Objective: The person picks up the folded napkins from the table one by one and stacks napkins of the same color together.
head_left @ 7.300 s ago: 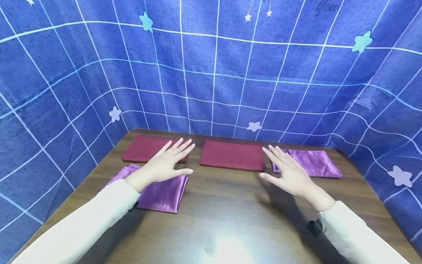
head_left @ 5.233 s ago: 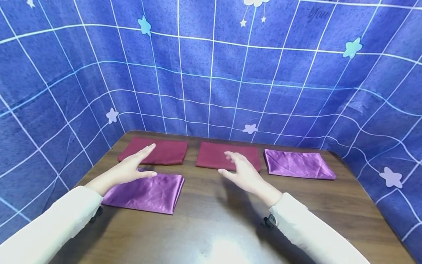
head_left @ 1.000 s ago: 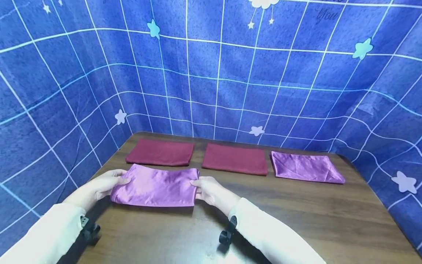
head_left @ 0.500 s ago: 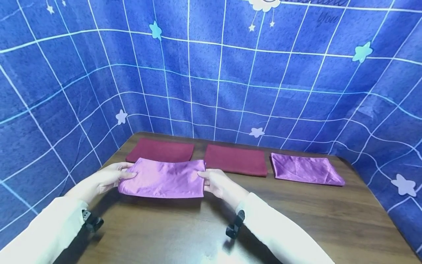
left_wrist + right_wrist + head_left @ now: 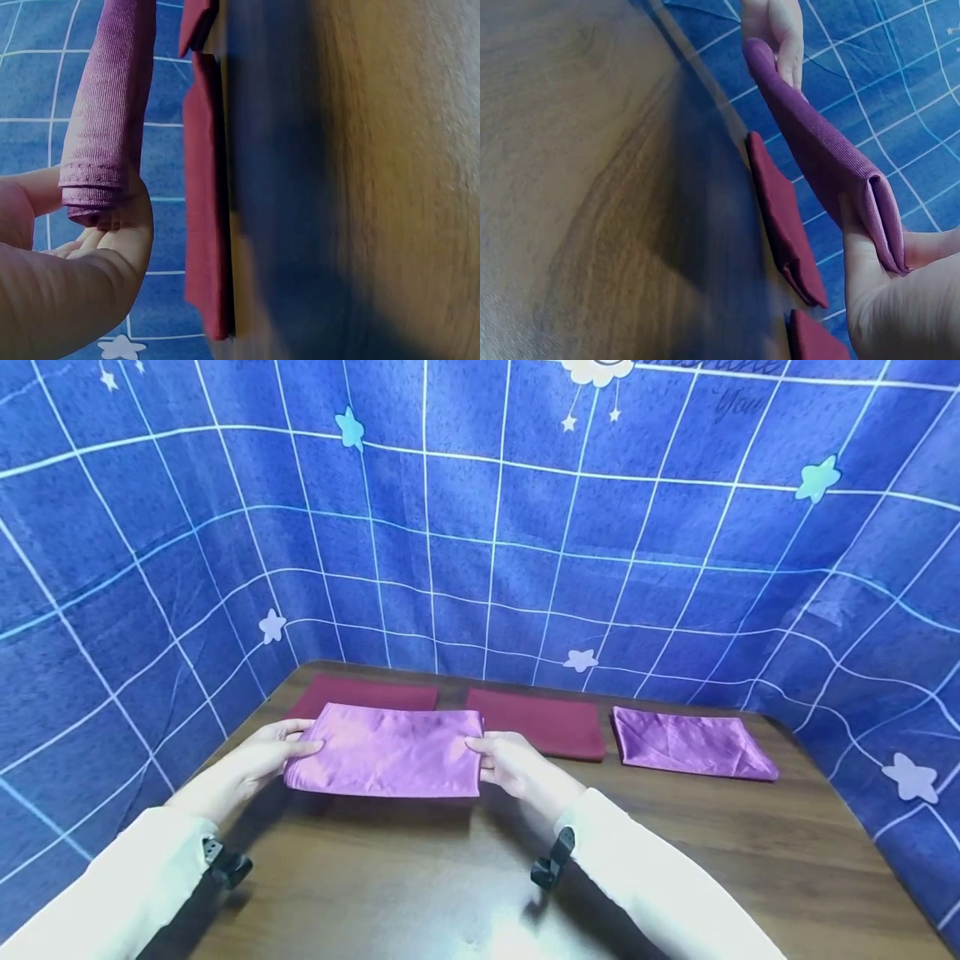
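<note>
1. While both hands hold it by its short ends, the purple cloth (image 5: 386,752) is spread in the air over the left part of the surface (image 5: 675,852), toward the far edge, its shadow beneath it.
2. The left hand (image 5: 264,757) pinches the left end, thumb on the upper face and fingers behind; the right hand (image 5: 516,765) grips the right end likewise. Each has only the folded layers between thumb and fingers.
3. The step in hand looks like a raised, two-handed carry. The next move seems to call for both hands going together, level and lightly taut, so the layers neither slip nor sag.
4. The left red cloth (image 5: 382,693) lies near the far left corner, partly hidden by the held one; the middle red cloth (image 5: 540,722) lies along the far edge.
5. The second purple cloth (image 5: 693,745) lies near the far right corner, well apart from both hands.
6. The curtain (image 5: 487,552) rises behind the far edge and probably limits reach there; a low pass forward could brush the red cloths.
</note>
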A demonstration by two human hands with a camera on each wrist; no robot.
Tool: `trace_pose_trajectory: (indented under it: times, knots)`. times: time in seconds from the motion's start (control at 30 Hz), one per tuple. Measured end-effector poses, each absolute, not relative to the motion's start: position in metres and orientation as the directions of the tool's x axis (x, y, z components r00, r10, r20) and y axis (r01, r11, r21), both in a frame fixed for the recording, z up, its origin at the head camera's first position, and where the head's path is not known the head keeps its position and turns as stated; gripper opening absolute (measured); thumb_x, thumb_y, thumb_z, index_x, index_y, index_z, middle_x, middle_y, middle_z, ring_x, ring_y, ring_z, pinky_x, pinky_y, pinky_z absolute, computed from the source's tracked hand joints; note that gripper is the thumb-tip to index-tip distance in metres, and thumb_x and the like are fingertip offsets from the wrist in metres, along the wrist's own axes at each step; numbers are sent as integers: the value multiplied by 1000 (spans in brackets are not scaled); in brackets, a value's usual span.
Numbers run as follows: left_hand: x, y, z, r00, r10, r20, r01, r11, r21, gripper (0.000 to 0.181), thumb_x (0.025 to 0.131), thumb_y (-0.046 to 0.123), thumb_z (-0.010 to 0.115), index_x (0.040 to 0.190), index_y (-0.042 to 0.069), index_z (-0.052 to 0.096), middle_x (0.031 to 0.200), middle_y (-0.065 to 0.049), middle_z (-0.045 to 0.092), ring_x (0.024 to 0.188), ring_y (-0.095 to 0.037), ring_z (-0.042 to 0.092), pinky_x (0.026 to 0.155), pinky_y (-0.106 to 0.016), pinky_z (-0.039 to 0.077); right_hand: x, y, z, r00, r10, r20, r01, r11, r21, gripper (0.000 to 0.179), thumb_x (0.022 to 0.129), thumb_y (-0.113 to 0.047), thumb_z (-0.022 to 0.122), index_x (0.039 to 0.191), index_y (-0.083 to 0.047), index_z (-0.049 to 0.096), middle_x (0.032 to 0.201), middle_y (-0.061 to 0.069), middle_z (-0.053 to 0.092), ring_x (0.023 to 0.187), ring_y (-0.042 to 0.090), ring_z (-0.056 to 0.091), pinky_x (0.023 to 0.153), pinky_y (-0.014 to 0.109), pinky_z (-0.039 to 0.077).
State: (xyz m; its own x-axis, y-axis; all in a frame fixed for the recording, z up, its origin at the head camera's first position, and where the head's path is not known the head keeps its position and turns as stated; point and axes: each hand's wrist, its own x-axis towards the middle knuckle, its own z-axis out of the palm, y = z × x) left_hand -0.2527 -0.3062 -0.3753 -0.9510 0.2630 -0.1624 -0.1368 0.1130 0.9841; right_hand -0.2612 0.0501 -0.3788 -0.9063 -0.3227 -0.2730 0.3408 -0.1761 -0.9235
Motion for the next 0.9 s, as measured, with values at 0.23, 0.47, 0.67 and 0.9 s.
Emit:
trace_pose_trajectory:
  times: [0.23, 0.47, 0.67, 0.9]
  knots:
    - [-264, -311, -393, -949, 307, -67, -71, 0, 997, 45, 92, 7, 63, 132, 2, 42, 99, 9, 68, 83, -10, 68, 72, -28, 59, -262, 56, -375, -914, -295, -280, 338, -169, -926, 22, 94, -2, 55, 116, 3, 57, 82, 0, 68, 78, 12, 66, 78, 33, 56]
    - [-304, -333, -439, -950, 311, -27, -49, -64, 997, 39, 90, 10, 67, 126, 16, 53, 109, 3, 69, 90, -15, 70, 76, -35, 60, -263, 65, -369, -916, -287, -282, 337, -164, -927, 29, 94, -3, 57, 121, 5, 56, 86, 2, 68, 83, 14, 66, 79, 33, 57]
    - [-319, -322, -435, -957, 290, -2, -29, -88, 996, 45, 91, 9, 67, 133, 11, 51, 114, -3, 67, 93, -15, 69, 77, -32, 59, -265, 78, -358, -923, -281, -262, 317, -170, -933, 20, 95, -4, 55, 114, -1, 57, 88, 0, 65, 83, 13, 64, 77, 29, 57]
    - [-286, -279, -381, -974, 228, -20, -17, 14, 1000, 54, 88, 12, 69, 135, 2, 44, 101, 8, 67, 84, -9, 67, 73, -28, 59, -267, 91, -350, -927, -261, -269, 311, -135, -941, 17, 94, -4, 55, 111, -4, 57, 92, -3, 60, 84, 10, 59, 75, 25, 52]
